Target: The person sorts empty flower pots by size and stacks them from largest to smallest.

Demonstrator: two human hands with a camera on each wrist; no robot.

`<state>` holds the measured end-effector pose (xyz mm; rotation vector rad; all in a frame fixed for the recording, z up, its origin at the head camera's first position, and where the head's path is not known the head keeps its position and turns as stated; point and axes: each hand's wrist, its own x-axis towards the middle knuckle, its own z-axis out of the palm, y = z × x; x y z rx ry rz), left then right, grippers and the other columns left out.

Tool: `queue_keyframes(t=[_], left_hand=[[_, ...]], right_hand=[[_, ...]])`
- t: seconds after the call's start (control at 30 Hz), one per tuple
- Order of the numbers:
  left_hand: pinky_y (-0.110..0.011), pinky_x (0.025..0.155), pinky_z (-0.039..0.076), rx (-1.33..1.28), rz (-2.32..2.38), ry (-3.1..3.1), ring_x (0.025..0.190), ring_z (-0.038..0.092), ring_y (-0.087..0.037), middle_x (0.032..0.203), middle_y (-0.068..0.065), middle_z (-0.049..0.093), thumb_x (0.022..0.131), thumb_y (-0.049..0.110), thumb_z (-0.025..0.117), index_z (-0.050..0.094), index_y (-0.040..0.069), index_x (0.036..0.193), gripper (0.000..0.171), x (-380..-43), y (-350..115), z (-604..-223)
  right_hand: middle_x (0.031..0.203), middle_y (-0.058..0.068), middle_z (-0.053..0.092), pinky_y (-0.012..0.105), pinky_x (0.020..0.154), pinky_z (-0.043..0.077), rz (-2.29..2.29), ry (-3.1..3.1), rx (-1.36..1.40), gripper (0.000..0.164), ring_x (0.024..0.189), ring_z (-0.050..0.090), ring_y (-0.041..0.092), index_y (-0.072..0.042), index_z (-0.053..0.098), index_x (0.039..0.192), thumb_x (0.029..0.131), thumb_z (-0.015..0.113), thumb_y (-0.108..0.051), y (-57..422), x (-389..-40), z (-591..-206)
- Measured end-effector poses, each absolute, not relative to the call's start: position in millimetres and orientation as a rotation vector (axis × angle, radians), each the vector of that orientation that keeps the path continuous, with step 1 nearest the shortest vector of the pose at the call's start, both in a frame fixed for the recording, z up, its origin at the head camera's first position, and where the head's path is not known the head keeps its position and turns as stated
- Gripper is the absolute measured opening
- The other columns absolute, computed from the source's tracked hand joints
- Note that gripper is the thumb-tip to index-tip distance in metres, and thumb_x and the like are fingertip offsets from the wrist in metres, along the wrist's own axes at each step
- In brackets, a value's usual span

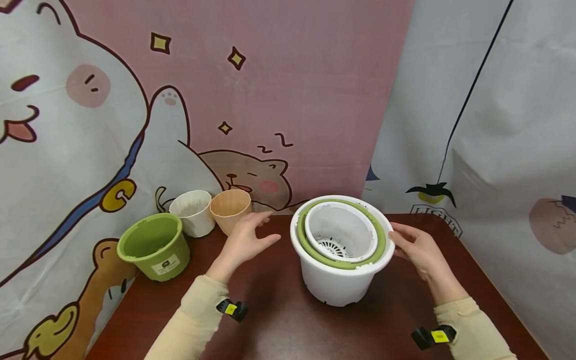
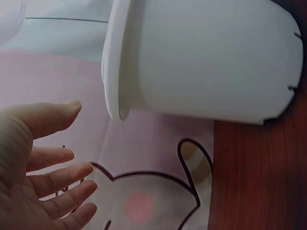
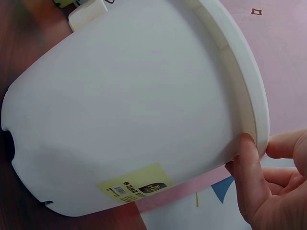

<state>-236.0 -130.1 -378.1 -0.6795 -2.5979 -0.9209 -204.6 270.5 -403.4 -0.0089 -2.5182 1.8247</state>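
We're apparently nesting; right hand [image 1: 422, 252] pinches the large round white plastic pot [image 1: 337, 282]; next grip likely needs our empty, spread-fingered left hand [image 1: 243, 244].

Right grip [image 3: 274, 187] on the rim [image 3: 253, 86] of a white pot [image 3: 124, 96], yellow label [image 3: 135, 184] on its wall.

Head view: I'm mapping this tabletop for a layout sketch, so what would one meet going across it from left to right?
Green pot → small white pot → peach pot → large white pot → right hand, pinching that last pot's rim.
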Motion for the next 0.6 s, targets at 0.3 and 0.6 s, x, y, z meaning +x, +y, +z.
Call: queue_keyframes(t=[0.3,0.6], left_hand=[[-0.046,0.095,0.049,-0.597,-0.892,-2.642,0.109,0.065,-0.031,0.123,-0.017,0.066,0.081,0.026,0.082,0.061,-0.001,0.130,0.060,-237,-161,-390],[-0.052,0.094,0.048,-0.512,-0.806,-2.677,0.112,0.061,-0.036,0.121,-0.017,0.066,0.081,0.024,0.083,0.063,0.002,0.129,0.057,-235,-191,-400]], right_hand=[[0.136,0.034,0.049,0.024,0.076,0.057,1.819,-2.519,-0.002,0.058,0.086,0.064,0.000,0.011,0.041,0.144,0.102,0.058,-0.025,271,-205,-403],[0.137,0.033,0.049,0.025,0.076,0.057,1.817,-2.534,-0.015,0.059,0.086,0.064,0.001,0.010,0.040,0.144,0.102,0.057,-0.026,271,-205,-404]])
